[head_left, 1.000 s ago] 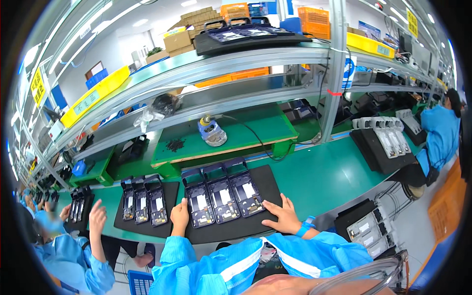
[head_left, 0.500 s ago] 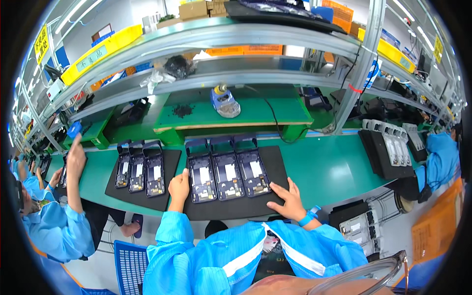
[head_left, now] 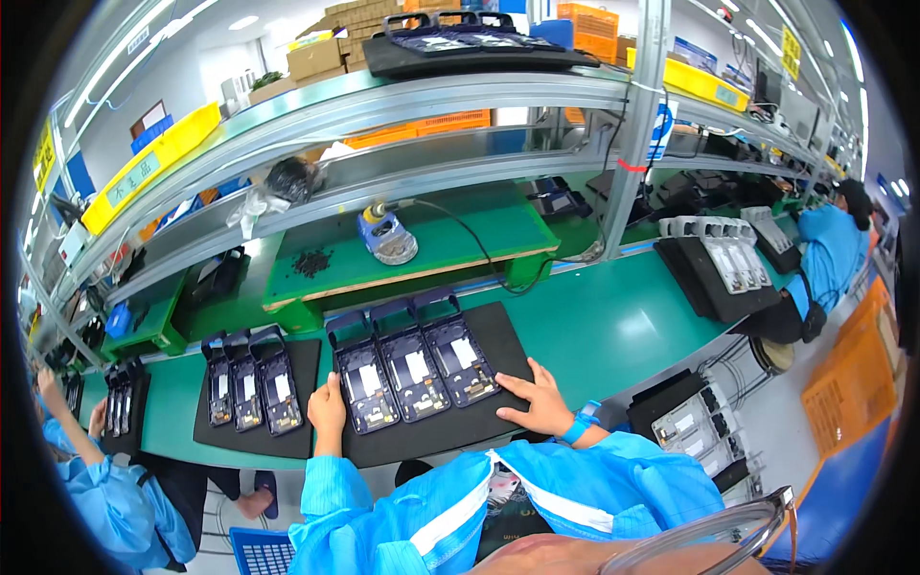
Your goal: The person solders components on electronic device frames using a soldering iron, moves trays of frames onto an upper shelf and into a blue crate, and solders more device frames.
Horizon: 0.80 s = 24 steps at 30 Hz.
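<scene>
Three dark purple device housings [head_left: 416, 373] lie side by side on a black foam mat [head_left: 431, 441] in front of me. Each has a raised frame at its far end and shows white panels and small electronic parts inside. My left hand [head_left: 327, 414] rests beside the left housing at the mat's edge, thumb upward, its other fingers partly hidden. Over the mat's right side, my right hand [head_left: 539, 401] has its fingers spread, with one fingertip at the near right corner of the right housing. Neither hand visibly lifts anything.
Another black mat [head_left: 297, 359] with three similar housings lies to the left. A blue-and-yellow bottle-like tool [head_left: 386, 238] stands on the green raised shelf [head_left: 450, 240]. Grey housings [head_left: 728, 251] lie on a stack at right. Co-workers sit at both sides; a metal post [head_left: 632, 134] rises behind.
My view has shifted, so the bench sits lower and farther left. Both hands stay beside the same housings. The left co-worker's raised hand has come down; the blue object now sits on the shelf.
</scene>
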{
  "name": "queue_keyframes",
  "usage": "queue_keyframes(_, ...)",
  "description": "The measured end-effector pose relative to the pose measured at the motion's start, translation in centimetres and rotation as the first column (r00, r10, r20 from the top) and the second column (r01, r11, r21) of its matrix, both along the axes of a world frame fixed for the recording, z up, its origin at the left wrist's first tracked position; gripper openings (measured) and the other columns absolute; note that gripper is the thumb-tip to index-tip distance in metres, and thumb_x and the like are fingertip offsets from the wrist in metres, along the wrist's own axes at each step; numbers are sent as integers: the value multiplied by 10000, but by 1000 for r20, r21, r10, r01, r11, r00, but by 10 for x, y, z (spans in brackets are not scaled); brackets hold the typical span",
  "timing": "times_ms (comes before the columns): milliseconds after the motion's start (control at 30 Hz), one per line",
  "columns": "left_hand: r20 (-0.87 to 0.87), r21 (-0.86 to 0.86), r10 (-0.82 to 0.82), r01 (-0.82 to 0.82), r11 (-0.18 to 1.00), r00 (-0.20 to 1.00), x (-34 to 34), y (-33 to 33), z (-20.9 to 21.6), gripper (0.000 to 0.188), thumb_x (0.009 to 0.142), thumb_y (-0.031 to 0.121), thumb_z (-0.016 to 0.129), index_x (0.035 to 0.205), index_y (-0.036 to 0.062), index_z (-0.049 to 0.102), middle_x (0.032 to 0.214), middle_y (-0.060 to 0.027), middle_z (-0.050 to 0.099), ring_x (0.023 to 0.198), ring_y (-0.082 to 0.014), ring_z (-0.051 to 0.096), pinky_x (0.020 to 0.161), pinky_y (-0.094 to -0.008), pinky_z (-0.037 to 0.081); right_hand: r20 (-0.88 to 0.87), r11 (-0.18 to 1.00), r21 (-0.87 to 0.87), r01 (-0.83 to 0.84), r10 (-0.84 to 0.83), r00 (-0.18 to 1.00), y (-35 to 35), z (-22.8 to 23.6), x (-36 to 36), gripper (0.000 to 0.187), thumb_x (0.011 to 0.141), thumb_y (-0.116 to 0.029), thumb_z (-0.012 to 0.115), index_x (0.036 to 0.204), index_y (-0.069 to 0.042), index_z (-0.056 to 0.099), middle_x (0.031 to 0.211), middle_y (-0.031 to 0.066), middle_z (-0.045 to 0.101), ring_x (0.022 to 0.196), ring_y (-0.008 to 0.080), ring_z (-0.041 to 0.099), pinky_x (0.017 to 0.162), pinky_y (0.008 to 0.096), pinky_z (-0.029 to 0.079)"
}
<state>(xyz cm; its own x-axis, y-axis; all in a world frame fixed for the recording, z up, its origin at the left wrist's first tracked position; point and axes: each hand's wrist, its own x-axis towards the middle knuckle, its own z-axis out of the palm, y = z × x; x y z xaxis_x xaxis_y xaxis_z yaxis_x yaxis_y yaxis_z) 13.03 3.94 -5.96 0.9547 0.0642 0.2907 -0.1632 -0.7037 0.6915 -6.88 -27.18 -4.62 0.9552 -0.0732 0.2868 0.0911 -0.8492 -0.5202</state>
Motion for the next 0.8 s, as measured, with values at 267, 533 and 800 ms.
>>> queue_keyframes(267, 21, -36, -11, 12, 999, 1000, 5, -5, 2, 543, 823, 454, 406, 587, -18, 535, 510, -182, 477, 480, -295, 474, 502, -385, 359, 19, 1000, 5, 10, -10, 1000, -3, 5, 2, 560, 700, -429, 598, 1194, -214, 447, 1203, -3, 463, 1217, 408, 162, 990, 484, 114)
queue_keyframes(533, -3, -78, 24, -24, 997, 1000, 4, -3, -3, 509, 817, 465, 410, 692, 16, 614, 536, -157, 523, 537, -276, 532, 543, -353, 398, -23, 1000, -20, 20, -20, 1000, 2, 7, 5, 537, 709, -426, 585, 1181, -203, 461, 1203, -25, 462, 1217, 398, 172, 999, 458, 119)
queue_keyframes(800, -64, -40, -11, 9, 999, 998, 7, -1, 12, 535, 823, 457, 400, 608, -16, 530, 508, -188, 460, 474, -308, 464, 492, -384, 358, 3, 998, -20, 56, -56, 998, 6, 14, 10, 520, 701, -409, 598, 1164, -202, 481, 1177, -21, 487, 1202, 391, 222, 996, 446, 147)
